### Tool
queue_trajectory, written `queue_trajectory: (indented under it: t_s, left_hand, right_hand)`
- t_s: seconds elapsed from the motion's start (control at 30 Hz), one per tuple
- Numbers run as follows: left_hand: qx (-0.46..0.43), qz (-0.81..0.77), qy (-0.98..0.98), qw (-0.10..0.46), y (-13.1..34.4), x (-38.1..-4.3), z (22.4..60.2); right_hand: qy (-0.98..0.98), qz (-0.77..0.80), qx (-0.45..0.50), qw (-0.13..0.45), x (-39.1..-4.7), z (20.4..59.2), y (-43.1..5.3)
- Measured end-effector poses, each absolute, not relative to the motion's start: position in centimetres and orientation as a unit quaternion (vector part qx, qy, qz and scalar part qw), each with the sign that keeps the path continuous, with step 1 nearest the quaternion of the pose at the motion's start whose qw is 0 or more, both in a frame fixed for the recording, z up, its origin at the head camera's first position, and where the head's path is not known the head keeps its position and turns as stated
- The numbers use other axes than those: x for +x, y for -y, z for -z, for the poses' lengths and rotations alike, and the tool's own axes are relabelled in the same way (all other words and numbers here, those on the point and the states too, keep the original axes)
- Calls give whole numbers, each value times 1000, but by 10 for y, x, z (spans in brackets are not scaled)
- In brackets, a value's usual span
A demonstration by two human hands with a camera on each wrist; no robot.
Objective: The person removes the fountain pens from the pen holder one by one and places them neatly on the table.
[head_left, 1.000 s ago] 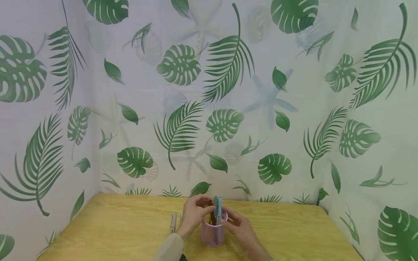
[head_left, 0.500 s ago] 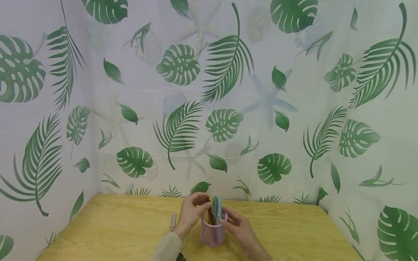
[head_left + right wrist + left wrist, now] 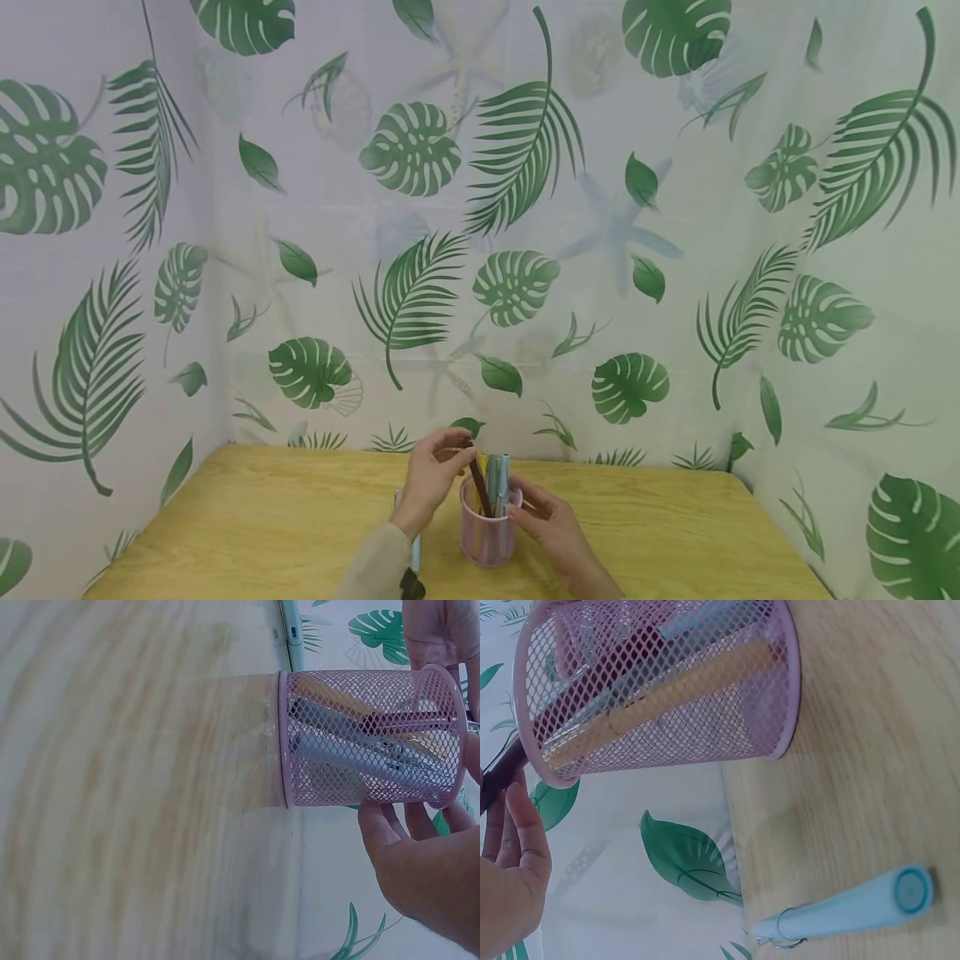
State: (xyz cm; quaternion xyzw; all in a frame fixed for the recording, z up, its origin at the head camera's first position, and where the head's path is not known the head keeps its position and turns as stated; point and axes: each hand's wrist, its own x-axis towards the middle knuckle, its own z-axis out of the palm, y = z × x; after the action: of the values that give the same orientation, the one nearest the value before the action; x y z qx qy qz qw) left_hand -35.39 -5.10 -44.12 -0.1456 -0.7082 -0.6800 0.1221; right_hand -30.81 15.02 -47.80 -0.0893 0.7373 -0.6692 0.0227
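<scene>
A pink mesh pen holder stands upright on the table with several pens in it. My left hand pinches the upper end of a dark maroon pen, which leans left over the rim with its lower part still inside the mesh. Around the right side of the holder, near the rim, my right hand curls its fingers and thumb. Light blue and grey-green pens stick up beside the maroon one. Through the mesh in the left wrist view, a yellow pen lies slanted.
On the wooden table, left of the holder, lies a light blue pen. Another pen shows partly behind my left wrist. A white curtain with green leaves rises right behind the table's back edge.
My left hand has moved up and to the left, drawing the maroon pen higher and tilting it leftward. My right hand and the holder have stayed in place.
</scene>
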Motion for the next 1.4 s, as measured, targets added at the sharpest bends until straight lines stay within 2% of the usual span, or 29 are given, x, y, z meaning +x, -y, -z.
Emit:
queue_trajectory:
  t_s: [0.63, 1.4]
  left_hand:
    - [-143, 720, 667, 131, 57, -354, 429]
    - [-123, 752, 626, 169, 70, -357, 410]
  right_hand:
    - [-738, 671, -68, 25, -308, 476, -149]
    - [-744, 664, -64, 32, -310, 478, -150]
